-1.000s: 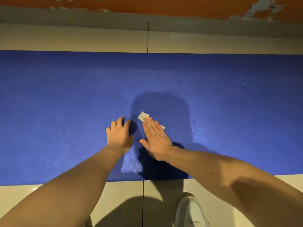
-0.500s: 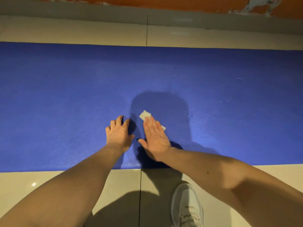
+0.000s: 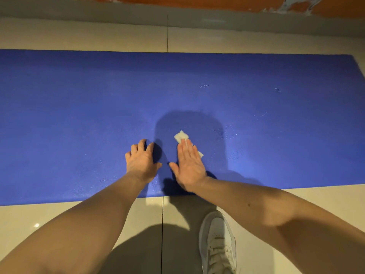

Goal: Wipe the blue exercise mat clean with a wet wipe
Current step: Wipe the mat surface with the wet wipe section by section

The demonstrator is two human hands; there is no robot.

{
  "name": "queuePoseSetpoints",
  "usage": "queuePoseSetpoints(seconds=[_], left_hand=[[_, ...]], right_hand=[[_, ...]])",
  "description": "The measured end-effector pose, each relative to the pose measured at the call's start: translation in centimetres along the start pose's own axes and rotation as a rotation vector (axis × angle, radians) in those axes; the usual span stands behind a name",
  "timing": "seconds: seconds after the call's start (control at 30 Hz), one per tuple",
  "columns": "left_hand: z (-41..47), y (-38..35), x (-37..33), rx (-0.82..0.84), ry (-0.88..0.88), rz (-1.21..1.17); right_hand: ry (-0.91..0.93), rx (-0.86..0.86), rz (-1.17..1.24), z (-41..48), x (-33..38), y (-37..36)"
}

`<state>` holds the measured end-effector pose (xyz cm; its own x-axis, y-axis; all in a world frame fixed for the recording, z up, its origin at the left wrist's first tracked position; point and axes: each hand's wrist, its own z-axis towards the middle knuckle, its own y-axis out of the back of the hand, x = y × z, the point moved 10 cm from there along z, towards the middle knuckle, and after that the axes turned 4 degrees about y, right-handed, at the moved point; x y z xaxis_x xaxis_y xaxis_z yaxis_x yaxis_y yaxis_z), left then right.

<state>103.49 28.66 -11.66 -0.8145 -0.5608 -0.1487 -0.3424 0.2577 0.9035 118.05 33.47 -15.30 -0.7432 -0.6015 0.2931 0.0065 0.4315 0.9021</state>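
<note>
Two hands are down on the mat. Nearest me, my white sneaker (image 3: 217,240) stands on glossy beige floor tiles (image 3: 49,216), slick enough, I judge, that the thin blue exercise mat (image 3: 79,105) could creep or ruck if I push hard. My left hand (image 3: 141,161) rests on the foam with fingers arched, holding nothing, bracing it. My right hand (image 3: 189,165) lies flat, fingers straight and together, pressing the wet wipe (image 3: 180,136) onto the mat. It pinches nothing, so the small folded white wad, peeking out past my fingertips and beside my little finger, could slip free or bunch up and leave streaks. The mat is a long matte rectangle with a fine grain. Right of the wipe, scattered droplets (image 3: 227,133) glisten, and farther off sit pale flecks (image 3: 204,86). Beyond lie more tiles, a grey skirting (image 3: 98,10) and a peeling orange wall (image 3: 197,1).
</note>
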Motion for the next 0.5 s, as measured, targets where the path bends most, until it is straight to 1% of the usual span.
queuePoseSetpoints(seconds=[0.07, 0.13, 0.2, 0.3, 0.37, 0.4, 0.5], left_hand=[[-0.4, 0.0, -0.2, 0.008, -0.001, 0.015], [-0.9, 0.2, -0.5, 0.008, -0.007, 0.015], [-1.4, 0.5, -0.7, 0.012, -0.014, -0.016], [-2.1, 1.3, -1.5, 0.009, -0.031, -0.140], [-2.8, 2.1, -2.1, 0.005, -0.032, -0.259], [-3.2, 2.5, -2.4, 0.004, -0.022, -0.340], [-4.7, 2.9, -3.1, 0.049, 0.038, -0.622]], right_hand=[[0.104, 0.035, 0.036, -1.9, 1.6, -1.0], [0.160, 0.096, 0.103, -2.9, 2.1, -0.7], [0.200, 0.020, 0.286, -3.1, 2.1, 1.9], [0.069, -0.050, 0.619, -3.2, 0.2, 4.7], [-0.029, -0.070, 0.737, -3.6, -0.7, 6.1], [-0.087, -0.073, 0.783, -3.9, -1.1, 6.8], [-0.231, -0.097, 1.087, -5.1, -1.3, 8.2]])
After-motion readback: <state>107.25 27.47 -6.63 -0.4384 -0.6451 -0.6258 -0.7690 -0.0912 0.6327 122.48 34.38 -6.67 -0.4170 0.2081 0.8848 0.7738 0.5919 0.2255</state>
